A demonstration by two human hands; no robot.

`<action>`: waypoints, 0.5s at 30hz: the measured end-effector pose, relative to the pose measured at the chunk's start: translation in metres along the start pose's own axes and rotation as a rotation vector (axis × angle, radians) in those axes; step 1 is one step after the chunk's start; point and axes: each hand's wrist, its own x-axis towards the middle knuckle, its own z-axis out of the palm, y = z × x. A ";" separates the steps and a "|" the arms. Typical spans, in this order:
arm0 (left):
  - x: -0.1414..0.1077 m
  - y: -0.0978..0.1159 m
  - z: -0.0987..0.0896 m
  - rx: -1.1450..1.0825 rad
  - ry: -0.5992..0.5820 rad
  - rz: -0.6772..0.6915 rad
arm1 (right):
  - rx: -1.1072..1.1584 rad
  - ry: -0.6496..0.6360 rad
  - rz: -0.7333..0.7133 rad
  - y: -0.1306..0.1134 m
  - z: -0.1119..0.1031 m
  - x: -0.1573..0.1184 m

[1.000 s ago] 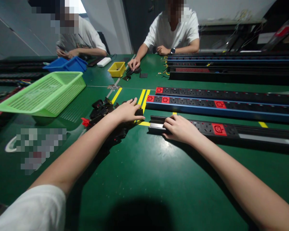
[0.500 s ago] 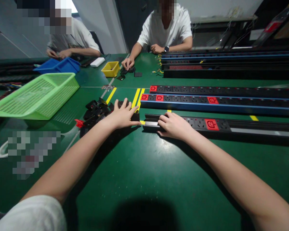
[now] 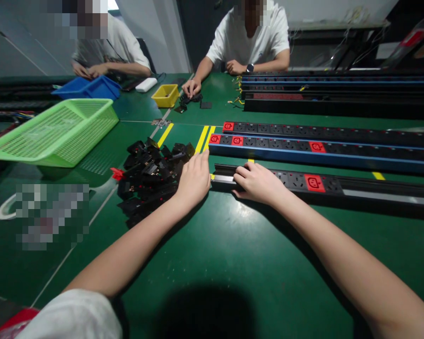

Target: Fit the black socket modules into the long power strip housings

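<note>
In the head view my right hand (image 3: 257, 182) wraps over the near power strip (image 3: 325, 184), fingers on its far side and thumb on its near side. This strip is a long black channel holding black sockets and one red socket (image 3: 314, 183); its left end shows a bare grey inner strip (image 3: 223, 178). My left hand (image 3: 196, 178) is at that left end, fingers stretched out side by side and pointing away from me. Its palm side faces the channel's end, and anything behind it is hidden. Beside it on the left lies a pile of black socket modules (image 3: 150, 172).
Beyond lie a blue-edged power strip (image 3: 286, 151) and more strips (image 3: 304, 102). A green basket (image 3: 88, 136), a blue bin (image 3: 102, 88) and a yellow bin (image 3: 166, 96) stand left. Two people sit across the table; one person's hand (image 3: 191, 88) touches small black parts.
My left hand has swung from spread fingers over the pile's edge to fingers together at the strip's left end, uncovering the pile. My right hand stays on the strip. The view has shifted slightly.
</note>
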 end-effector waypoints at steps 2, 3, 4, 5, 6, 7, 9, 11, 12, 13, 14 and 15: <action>-0.002 -0.001 0.008 -0.041 0.019 -0.016 | -0.004 0.009 -0.004 0.000 0.000 0.000; -0.002 -0.003 0.011 -0.062 0.026 -0.019 | -0.007 0.012 -0.005 0.000 0.000 0.000; -0.003 -0.004 0.013 -0.084 0.035 -0.023 | -0.009 0.015 -0.007 0.000 0.000 0.000; -0.003 -0.005 0.014 -0.105 0.044 -0.025 | -0.011 0.016 -0.009 0.000 0.000 0.000; -0.004 -0.006 0.015 -0.126 0.053 -0.025 | -0.014 0.018 -0.011 0.000 0.000 0.000; -0.004 -0.007 0.016 -0.148 0.061 -0.025 | -0.017 0.019 -0.013 0.000 0.000 0.000; -0.003 -0.009 0.017 -0.193 0.066 -0.022 | -0.022 0.019 -0.017 0.000 0.000 0.001; -0.003 -0.012 0.019 -0.235 0.071 -0.020 | -0.026 0.019 -0.017 0.000 0.000 0.001; -0.002 -0.013 0.019 -0.251 0.078 -0.022 | -0.028 0.018 -0.017 0.000 0.000 0.001; -0.002 -0.015 0.020 -0.261 0.089 -0.027 | -0.029 0.019 -0.017 0.000 0.000 0.001; -0.002 -0.016 0.020 -0.266 0.101 -0.032 | -0.030 0.019 -0.017 0.000 0.000 0.001; -0.002 -0.017 0.021 -0.269 0.117 -0.039 | -0.030 0.020 -0.017 0.000 0.000 0.001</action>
